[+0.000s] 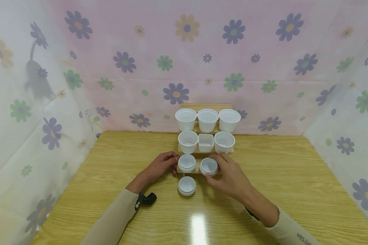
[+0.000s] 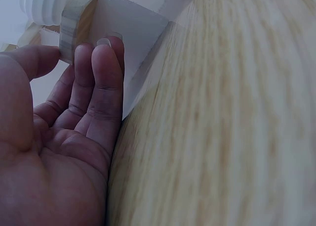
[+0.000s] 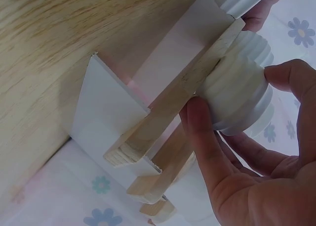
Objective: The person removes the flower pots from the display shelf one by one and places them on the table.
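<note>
A tiered wooden stand carries white plastic pots in rows. My right hand grips a small round ribbed pot over the bottom tier, thumb and fingers on opposite sides. In the right wrist view this pot sits right against the wooden slat. My left hand is at the left end of that tier, beside another small round pot. Seen from the left wrist, its thumb and fingertips pinch the slat's end. A similar small pot stands on the table in front of the stand.
Larger round pots fill the top tier. The middle tier has two round pots around a square one. White side panels support the slats. The wooden table meets a flowered cloth backdrop behind.
</note>
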The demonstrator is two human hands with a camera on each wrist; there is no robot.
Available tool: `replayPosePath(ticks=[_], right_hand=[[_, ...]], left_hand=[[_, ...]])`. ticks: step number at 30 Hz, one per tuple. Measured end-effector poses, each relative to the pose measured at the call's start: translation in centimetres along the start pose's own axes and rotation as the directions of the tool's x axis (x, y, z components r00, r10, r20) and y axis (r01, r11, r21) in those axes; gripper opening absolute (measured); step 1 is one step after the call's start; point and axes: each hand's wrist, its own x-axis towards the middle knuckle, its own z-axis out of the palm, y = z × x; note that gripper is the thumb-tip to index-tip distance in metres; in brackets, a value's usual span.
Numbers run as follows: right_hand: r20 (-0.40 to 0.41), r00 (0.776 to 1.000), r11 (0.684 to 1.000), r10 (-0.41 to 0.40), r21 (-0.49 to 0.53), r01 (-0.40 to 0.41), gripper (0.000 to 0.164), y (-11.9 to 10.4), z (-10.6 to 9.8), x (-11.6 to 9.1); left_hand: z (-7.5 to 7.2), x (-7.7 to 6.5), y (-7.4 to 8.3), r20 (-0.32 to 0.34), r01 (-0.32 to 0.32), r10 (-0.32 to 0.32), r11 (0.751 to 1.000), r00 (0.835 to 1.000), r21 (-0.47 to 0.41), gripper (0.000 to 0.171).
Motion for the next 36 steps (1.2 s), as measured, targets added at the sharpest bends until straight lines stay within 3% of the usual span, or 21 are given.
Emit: replayPosePath(ticks=[36], right_hand=[[-0.009, 0.998, 0.996, -0.066, 0.053, 0.066, 0.056, 0.5, -0.2, -1.5]], left_hand=[[-0.1, 0.2, -0.2, 0.0, -0.01, 0.01, 1.0, 1.0, 0.002, 0.027]])
